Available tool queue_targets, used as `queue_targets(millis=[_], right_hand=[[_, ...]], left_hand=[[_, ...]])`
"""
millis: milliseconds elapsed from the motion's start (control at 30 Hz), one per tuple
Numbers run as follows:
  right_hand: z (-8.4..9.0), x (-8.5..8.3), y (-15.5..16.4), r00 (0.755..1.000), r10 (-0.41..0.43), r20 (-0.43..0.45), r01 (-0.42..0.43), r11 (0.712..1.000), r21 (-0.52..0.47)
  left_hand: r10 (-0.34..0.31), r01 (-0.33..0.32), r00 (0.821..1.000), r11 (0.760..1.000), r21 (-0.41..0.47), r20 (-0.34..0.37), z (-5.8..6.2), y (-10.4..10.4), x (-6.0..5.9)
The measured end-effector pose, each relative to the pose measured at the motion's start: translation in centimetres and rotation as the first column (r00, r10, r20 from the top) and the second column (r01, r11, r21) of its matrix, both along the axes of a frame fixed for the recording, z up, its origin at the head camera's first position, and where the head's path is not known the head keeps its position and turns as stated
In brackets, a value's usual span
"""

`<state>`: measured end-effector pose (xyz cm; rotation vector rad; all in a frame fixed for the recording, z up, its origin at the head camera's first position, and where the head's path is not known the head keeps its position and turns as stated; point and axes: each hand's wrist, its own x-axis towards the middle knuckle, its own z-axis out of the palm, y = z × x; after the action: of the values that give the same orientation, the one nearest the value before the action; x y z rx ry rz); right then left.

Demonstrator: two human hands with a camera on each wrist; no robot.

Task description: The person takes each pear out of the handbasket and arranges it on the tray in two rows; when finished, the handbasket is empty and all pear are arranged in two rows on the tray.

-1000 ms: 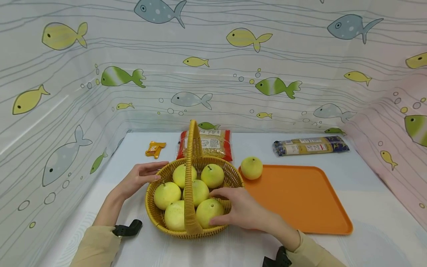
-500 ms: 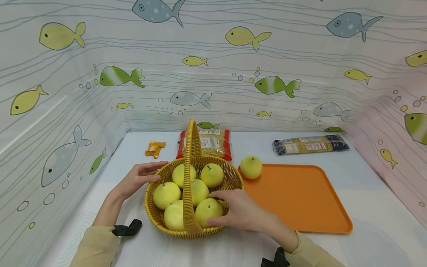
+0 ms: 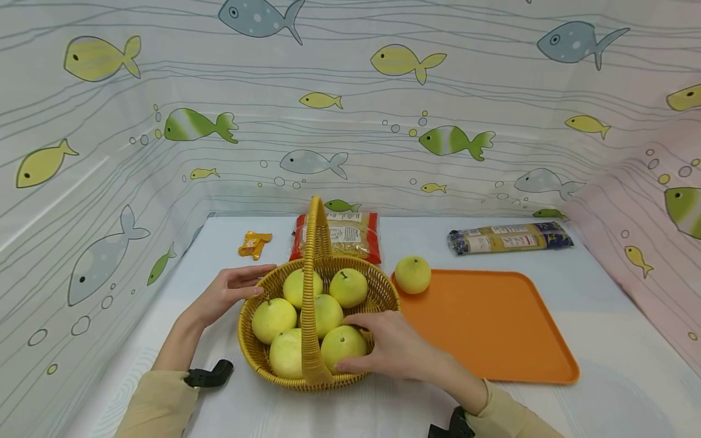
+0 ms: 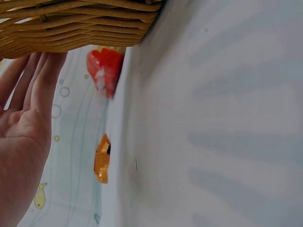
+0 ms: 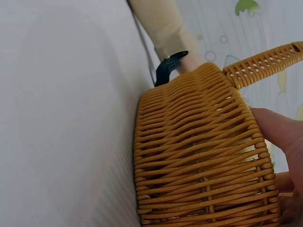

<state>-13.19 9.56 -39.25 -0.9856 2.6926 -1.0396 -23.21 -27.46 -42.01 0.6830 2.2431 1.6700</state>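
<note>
A yellow wicker basket (image 3: 285, 382) with a tall arched handle (image 3: 310, 304) holds several round yellow-green pears. At its left side, my left hand (image 3: 221, 296) rests by the rim with fingers extended; in the left wrist view those fingers reach behind the wicker wall (image 4: 94, 33). My right hand (image 3: 402, 345) reaches over the basket's right rim, thumb and fingers curved round the front-right pear (image 3: 344, 348). That pear still sits among the others. From the right wrist, the wicker wall (image 5: 199, 161) hides most of the fruit and the fingertips.
Right of the basket lies an orange tray (image 3: 487, 328), one pear (image 3: 413, 275) at its back-left corner. Behind the basket is a red-ended bag of yellow food (image 3: 350, 234). A long blue-and-yellow pack (image 3: 509, 238) lies back right, small orange packets (image 3: 254, 244) back left.
My right hand has shifted slightly left and closer round the front-right pear. The left hand and the basket have stayed in place.
</note>
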Motion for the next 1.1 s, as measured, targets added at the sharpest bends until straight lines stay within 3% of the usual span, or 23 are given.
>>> queue_targets(millis=[500, 1100], right_hand=[[-0.13, 0.1, -0.02, 1.0, -0.005, -0.019, 0.004, 1.0, -0.026], [-0.25, 0.1, -0.05, 1.0, -0.017, 0.023, 0.019, 0.998, -0.066]], left_hand=[[0.007, -0.007, 1.0, 1.0, -0.004, 0.007, -0.02, -0.02, 0.13], [0.012, -0.012, 1.0, 1.0, -0.007, 0.006, 0.07, 0.06, 0.16]])
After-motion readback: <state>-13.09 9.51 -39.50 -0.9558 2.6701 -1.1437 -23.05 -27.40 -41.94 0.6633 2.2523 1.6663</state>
